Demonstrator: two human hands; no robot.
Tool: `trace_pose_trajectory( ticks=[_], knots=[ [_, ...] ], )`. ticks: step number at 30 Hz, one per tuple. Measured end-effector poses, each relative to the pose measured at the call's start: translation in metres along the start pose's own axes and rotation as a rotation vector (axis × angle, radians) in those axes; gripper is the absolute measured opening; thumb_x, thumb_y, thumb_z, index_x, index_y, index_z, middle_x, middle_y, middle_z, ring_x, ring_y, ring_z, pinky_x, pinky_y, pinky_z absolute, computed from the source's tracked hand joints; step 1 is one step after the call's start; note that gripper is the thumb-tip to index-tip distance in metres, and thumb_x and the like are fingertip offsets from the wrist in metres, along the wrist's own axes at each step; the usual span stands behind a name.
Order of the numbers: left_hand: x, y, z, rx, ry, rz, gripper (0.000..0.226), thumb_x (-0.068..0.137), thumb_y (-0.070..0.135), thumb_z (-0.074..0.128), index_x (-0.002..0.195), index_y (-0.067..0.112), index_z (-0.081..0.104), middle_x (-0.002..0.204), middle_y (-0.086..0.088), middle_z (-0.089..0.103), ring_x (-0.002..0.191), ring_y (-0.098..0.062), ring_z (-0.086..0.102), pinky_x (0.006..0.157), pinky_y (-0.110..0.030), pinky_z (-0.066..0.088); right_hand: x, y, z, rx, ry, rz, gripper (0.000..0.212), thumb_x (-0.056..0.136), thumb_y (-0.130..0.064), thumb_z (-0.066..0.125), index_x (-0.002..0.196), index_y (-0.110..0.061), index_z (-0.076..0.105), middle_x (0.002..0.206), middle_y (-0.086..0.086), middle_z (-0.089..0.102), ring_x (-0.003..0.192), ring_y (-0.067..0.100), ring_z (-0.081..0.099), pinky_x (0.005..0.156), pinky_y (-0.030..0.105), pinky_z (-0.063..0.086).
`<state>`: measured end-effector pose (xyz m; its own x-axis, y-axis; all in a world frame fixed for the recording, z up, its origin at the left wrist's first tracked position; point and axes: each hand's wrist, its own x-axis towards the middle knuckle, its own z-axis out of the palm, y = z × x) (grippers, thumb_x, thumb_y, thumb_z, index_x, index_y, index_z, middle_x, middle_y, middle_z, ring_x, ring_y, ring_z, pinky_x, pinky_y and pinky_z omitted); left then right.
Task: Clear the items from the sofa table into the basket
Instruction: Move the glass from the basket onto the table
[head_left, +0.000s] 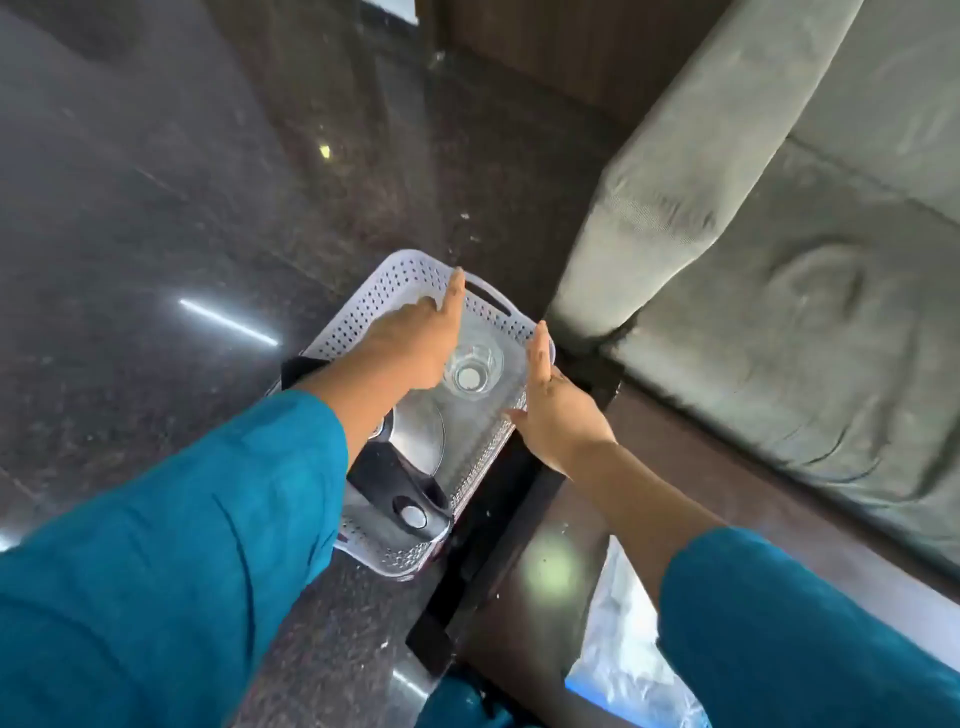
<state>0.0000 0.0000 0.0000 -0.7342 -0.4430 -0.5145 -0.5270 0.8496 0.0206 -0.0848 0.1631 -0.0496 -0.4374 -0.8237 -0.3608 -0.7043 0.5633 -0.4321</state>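
My left fingers (456, 293) are out straight, the forefinger reaching over the far rim of the basket (382, 291); the others are blurred behind the back of the hand, and I cannot tell how they lie. The left hand (410, 348) grips nothing and hangs above the basket's inside, just beside a clear glass (472, 371) that stands upright in the far end of the basket. The right fingers (540, 348) are straight and held together, the thumb spread apart toward the glass, and the right hand (558, 415) lies edge-on along the basket's right wall, holding nothing. Nearer to me in the same white perforated basket lies a steel lid (418, 441) with a black handle (402, 501) that points at the near rim. Both forearms come out of teal sleeves (182, 519). The basket shows against the dark speckled floor (156, 208), just beside the black edge of the sofa table (524, 587), whose glossy top runs under my right forearm. Beyond the table, at the right, is a grey sofa (779, 260).
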Motion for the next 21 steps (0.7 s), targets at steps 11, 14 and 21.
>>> trace_pose_trajectory(
  ticks=[11, 14, 21],
  knots=[
    [0.038, 0.007, 0.024, -0.051, -0.303, -0.027, 0.101, 0.069, -0.007, 0.068, 0.142, 0.011, 0.000, 0.080, -0.014, 0.050, 0.070, -0.028, 0.060, 0.060, -0.042, 0.053, 0.050, -0.018, 0.038, 0.072, -0.031, 0.058, 0.101, 0.081, -0.022, 0.069, 0.145, -0.005, -0.008, 0.147, 0.022, 0.028, 0.113, 0.033, 0.055, 0.086, 0.035, 0.047],
    [0.027, 0.011, 0.019, 0.048, -0.207, -0.002, 0.075, 0.067, -0.010, 0.063, 0.128, 0.008, 0.021, 0.072, -0.009, 0.041, 0.067, -0.025, 0.047, 0.043, -0.031, 0.028, 0.048, -0.018, 0.034, 0.104, 0.011, 0.037, 0.090, 0.078, -0.021, 0.071, 0.143, -0.006, 0.011, 0.137, 0.020, 0.041, 0.107, 0.034, 0.058, 0.081, 0.037, 0.048],
    [-0.002, 0.015, -0.006, -0.009, 0.044, 0.203, 0.067, 0.066, 0.028, 0.073, 0.115, 0.016, 0.030, 0.093, -0.011, 0.062, 0.078, -0.033, 0.061, 0.057, -0.034, 0.043, 0.005, -0.005, -0.016, 0.221, 0.115, -0.036, 0.084, 0.075, -0.020, 0.072, 0.141, -0.007, 0.022, 0.139, 0.016, 0.042, 0.109, 0.035, 0.056, 0.086, 0.037, 0.046]
  ],
)
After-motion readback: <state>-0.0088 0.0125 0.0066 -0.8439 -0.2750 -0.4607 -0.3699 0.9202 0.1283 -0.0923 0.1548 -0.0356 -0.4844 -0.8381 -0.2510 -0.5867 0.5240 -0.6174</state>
